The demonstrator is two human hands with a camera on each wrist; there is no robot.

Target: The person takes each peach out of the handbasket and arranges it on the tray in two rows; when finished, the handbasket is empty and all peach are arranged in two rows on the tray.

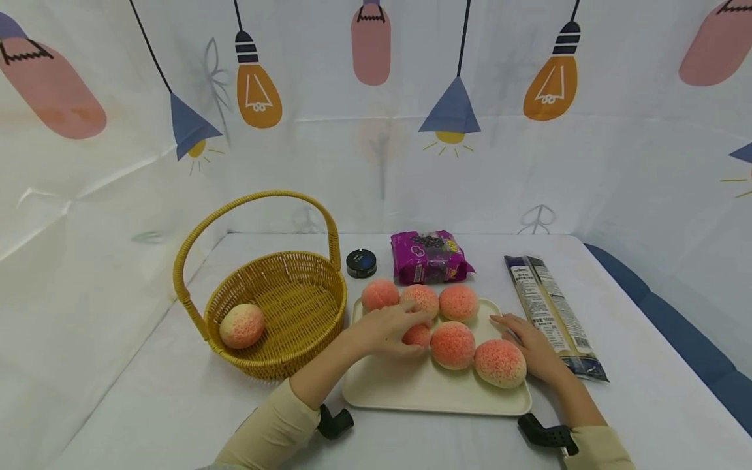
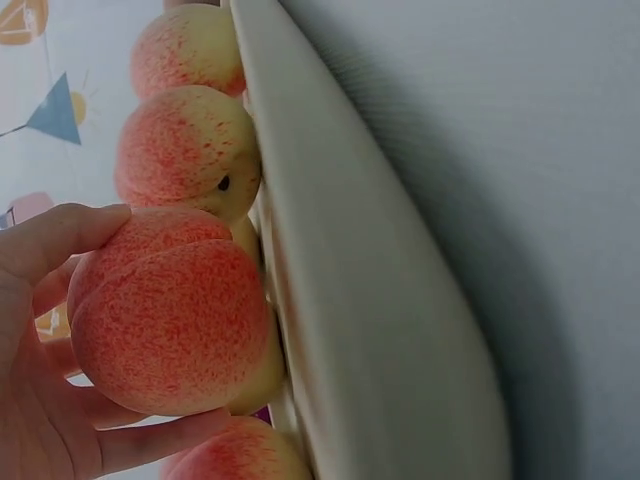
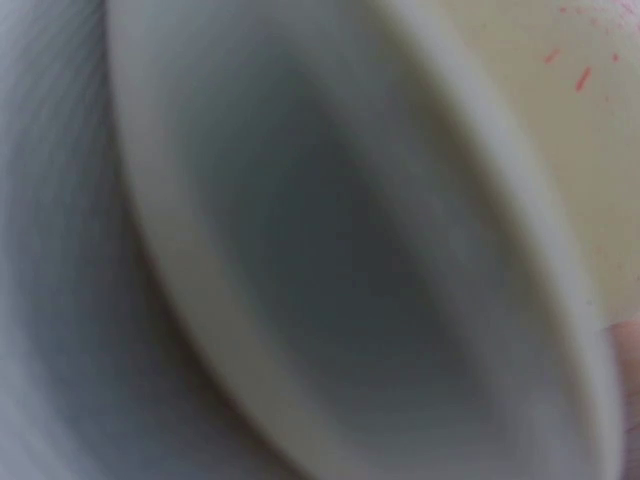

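Note:
My left hand (image 1: pixel 390 329) is over the cream tray (image 1: pixel 435 395), its thumb and fingers curled around a peach (image 2: pixel 170 310). In the head view that peach (image 1: pixel 417 335) is partly covered by the hand. Beside it on the tray lie several more pink and yellow peaches, among them a middle one (image 1: pixel 452 345) and a front right one (image 1: pixel 500 363). My right hand (image 1: pixel 531 346) rests at the tray's right edge, near the front right peach, with its fingers extended. The right wrist view is blurred and shows mostly the tray wall (image 3: pixel 400 200) and a bit of finger.
A yellow wicker basket (image 1: pixel 337 294) with a tall handle stands left of the tray, holding one peach (image 1: pixel 242 326). Behind the tray are a round black container (image 1: pixel 361 263) and a purple packet (image 1: pixel 429 258). A long flat package (image 1: pixel 552 313) lies to the right.

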